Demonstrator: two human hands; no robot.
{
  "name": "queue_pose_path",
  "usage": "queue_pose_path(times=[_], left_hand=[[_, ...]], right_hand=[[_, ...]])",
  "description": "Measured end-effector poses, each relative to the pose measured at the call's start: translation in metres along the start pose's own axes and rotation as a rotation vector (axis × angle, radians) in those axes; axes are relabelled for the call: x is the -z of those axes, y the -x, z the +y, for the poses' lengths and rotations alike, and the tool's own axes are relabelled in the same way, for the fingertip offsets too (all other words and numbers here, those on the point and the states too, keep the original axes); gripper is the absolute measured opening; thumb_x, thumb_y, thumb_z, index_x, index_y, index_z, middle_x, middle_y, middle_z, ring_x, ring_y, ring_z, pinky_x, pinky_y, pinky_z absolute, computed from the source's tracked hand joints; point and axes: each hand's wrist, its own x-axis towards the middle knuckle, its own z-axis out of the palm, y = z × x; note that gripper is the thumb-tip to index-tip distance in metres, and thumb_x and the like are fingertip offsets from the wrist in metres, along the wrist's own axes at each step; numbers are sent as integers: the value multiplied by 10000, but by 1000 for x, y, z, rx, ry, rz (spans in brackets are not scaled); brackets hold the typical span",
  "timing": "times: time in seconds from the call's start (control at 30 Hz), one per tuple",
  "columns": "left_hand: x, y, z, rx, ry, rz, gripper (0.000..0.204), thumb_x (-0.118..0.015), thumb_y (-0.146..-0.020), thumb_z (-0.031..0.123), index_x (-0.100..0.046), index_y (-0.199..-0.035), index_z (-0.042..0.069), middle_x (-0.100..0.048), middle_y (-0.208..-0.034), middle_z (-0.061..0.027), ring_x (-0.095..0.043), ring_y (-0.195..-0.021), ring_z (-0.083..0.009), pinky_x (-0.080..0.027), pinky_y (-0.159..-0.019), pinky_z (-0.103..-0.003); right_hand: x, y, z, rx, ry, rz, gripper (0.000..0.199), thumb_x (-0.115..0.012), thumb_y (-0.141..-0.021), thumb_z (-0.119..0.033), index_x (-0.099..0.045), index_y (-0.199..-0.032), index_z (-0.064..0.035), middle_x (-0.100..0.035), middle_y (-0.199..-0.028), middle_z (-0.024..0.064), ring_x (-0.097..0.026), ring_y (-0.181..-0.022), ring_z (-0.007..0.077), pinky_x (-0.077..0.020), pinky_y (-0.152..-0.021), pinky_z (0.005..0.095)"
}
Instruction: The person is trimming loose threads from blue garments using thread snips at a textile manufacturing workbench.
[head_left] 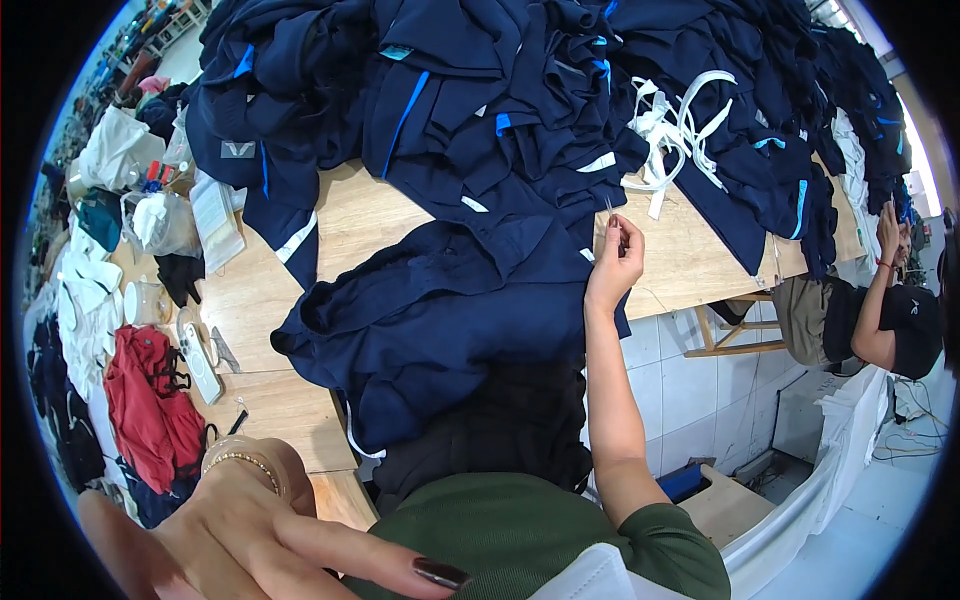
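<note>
A navy garment [450, 300] with a gathered waistband lies over the table's near edge and onto my lap. A white cord end [360, 440] hangs from its lower left side. Beside the garment's right edge, my right hand [617, 265] is raised with its fingertips pinched on a thin, pointed metal tool [609, 205], whose exact kind is too small to tell. My left hand [250, 535], a beaded bracelet at its wrist, is lifted very close at the lower left. Its fingers are stretched out and apart, partly cut off by the frame, and nothing shows in them.
Navy garments with blue and white trim [480, 100] are heaped along the table's far side, with white cords [670, 135] on top. At left lie a phone [200, 360], thread snips [224, 350] and red cloth [150, 410]. A co-worker [895, 320] stands at right by a wooden stool [735, 345].
</note>
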Motion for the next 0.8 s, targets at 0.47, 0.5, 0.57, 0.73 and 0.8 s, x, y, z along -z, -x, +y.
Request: queue_pose_path(times=[0.47, 0.5, 0.57, 0.73, 0.8], left_hand=[[6, 14, -7, -159, -53, 170, 393, -500, -935, 472, -350, -1177, 201, -661, -815, -269, -594, -1060, -431, -250, -960, -739], [1, 14, -4, -161, -64, 179, 393, -500, -935, 472, -350, -1177, 201, -661, -815, -269, -594, -1060, -431, -250, -960, -739], [2, -7, -5, 47, -64, 9, 367, -506, -936, 454, -369, -1162, 201, -669, -808, -264, -591, -1074, -430, -284, -992, -699], [4, -12, 1, -79, -375, -197, 297, -475, -953, 435, -389, -1131, 213, -686, -853, -256, -632, -1028, -387, -330, -1065, -564], [-6, 15, 25, 323, 45, 326, 253, -482, -971, 333, -367, -1141, 184, -628, -1072, -318, -634, -1050, -340, -302, -1097, -527]], right_hand=[[-2, 3, -1, -22, -8, -5, 162, -597, -925, -107, -635, -1031, 9, -599, -976, 71, -575, -881, 152, -459, -789, 274], [-7, 6, -2, -23, -16, -18, 162, -597, -925, -107, -635, -1031, 9, -599, -976, 71, -575, -881, 152, -459, -789, 274], [1, -1, 2, 6, -3, -15, 159, -595, -925, -104, -635, -1027, 12, -602, -961, 73, -575, -877, 153, -458, -790, 270], [4, -3, 5, -2, 29, 6, 158, -594, -923, -100, -640, -1021, 14, -605, -946, 72, -572, -871, 155, -456, -796, 277], [3, -3, 4, 2, -16, 13, 159, -596, -921, -100, -640, -1020, 15, -605, -948, 72, -571, -867, 157, -456, -795, 279]])
